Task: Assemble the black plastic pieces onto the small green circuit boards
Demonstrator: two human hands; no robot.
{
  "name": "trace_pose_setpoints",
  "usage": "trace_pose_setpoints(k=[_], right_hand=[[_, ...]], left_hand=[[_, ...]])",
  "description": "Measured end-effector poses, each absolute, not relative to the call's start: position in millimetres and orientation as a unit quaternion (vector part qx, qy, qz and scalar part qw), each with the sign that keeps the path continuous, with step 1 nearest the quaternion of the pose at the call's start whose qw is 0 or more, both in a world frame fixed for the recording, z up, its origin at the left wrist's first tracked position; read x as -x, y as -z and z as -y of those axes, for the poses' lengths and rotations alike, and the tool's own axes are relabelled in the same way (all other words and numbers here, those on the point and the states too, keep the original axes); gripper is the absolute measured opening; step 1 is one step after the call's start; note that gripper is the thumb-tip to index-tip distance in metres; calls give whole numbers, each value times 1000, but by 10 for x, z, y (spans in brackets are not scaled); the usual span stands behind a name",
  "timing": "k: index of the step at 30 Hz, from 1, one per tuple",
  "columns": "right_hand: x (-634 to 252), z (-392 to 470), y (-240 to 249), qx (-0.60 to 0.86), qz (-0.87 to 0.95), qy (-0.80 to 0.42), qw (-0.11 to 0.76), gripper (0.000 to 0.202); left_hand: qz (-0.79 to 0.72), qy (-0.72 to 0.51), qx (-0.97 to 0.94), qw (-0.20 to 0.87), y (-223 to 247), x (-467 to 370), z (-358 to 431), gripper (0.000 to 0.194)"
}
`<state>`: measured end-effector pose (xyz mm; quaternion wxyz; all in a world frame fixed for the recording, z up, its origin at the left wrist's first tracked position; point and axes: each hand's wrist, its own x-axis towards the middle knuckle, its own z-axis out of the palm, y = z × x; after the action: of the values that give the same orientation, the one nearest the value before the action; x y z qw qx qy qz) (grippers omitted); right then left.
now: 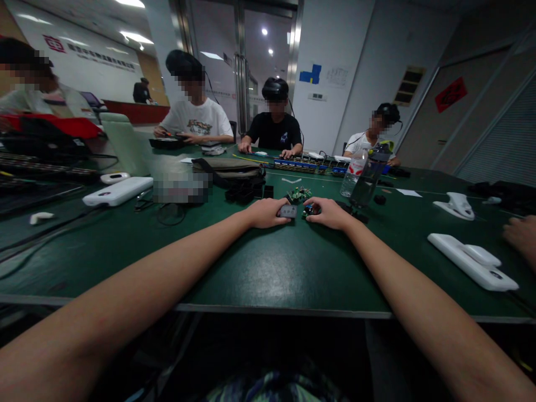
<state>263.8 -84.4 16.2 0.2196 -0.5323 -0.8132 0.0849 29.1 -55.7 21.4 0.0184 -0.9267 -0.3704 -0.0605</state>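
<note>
My left hand [268, 214] is closed around a small grey box [288, 211] with a row of small marks on its face. Just right of it, my right hand [329, 213] curls its fingers round a small dark part [310, 210] with bits of blue and green, too small to name. A narrow gap separates the two held things, both at the table surface. Right behind them lies a loose pile of small green circuit boards [299, 194].
The green table [268, 268] carries black boxes [245, 192], a grey bag [230, 169], a clear bottle [354, 176] and a dark bottle [371, 177]. White power banks [471, 261] with cables lie at both sides. Several people sit around; another person's hand [521, 234] is at the right edge.
</note>
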Motion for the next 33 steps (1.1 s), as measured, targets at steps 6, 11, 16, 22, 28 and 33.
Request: trace_pose_setpoints(k=[6, 11, 16, 22, 28, 33], right_hand=[[-2640, 834, -152, 528, 811, -84, 239, 40], [-2647, 820, -138, 525, 812, -84, 243, 38], [-2637, 835, -155, 534, 810, -74, 228, 38], [-2631, 832, -170, 557, 805, -58, 195, 35], [-2637, 830, -171, 565, 800, -53, 195, 34], [-2653, 838, -200, 552, 798, -44, 237, 22]], left_hand=[[377, 60, 924, 20, -210, -292, 564, 48], [380, 60, 923, 17, -210, -290, 563, 49], [375, 61, 925, 9, -213, -293, 554, 48], [376, 58, 925, 12, -211, -293, 553, 47], [373, 59, 926, 13, -209, -287, 555, 47], [376, 58, 925, 14, -227, -288, 571, 46]])
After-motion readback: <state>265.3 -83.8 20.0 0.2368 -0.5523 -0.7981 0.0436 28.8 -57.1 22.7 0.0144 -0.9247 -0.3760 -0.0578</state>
